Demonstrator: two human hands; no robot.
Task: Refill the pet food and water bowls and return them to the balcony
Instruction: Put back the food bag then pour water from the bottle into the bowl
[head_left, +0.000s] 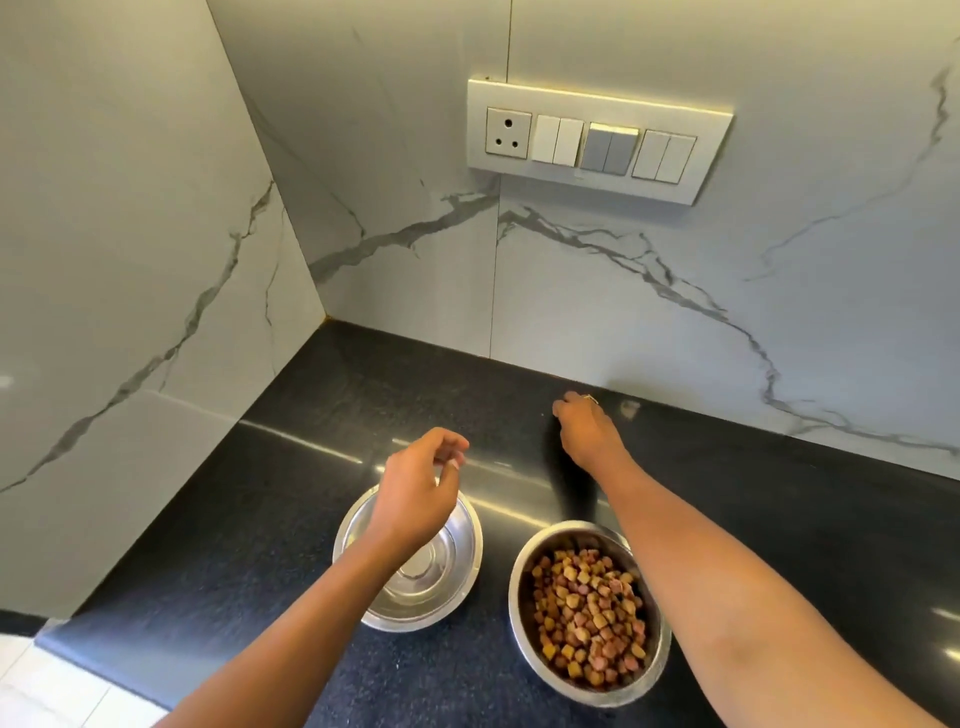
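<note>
Head view, surface: a dark, shiny speckled surface is seen in a corner of white marble-look wall, with a switch panel mounted up on the back wall.
Head view, food bowl: a steel bowl heaped with brown and pinkish kibble is parked on the surface, lower right of centre.
Head view, other bowl: a second steel bowl sits just beside it on the left; whether water is in it can't really be told, it's partly covered by the left wrist.
Head view, left hand: the left hand is held above the second bowl, fingers loosely curled with the tips close together, nothing clearly gripped.
Head view, right hand: the right hand is stretched out past the food bowl, near the back wall, fingers bent down onto the surface; whether anything is pinched under them can't be told. A ring is worn on it.
</note>
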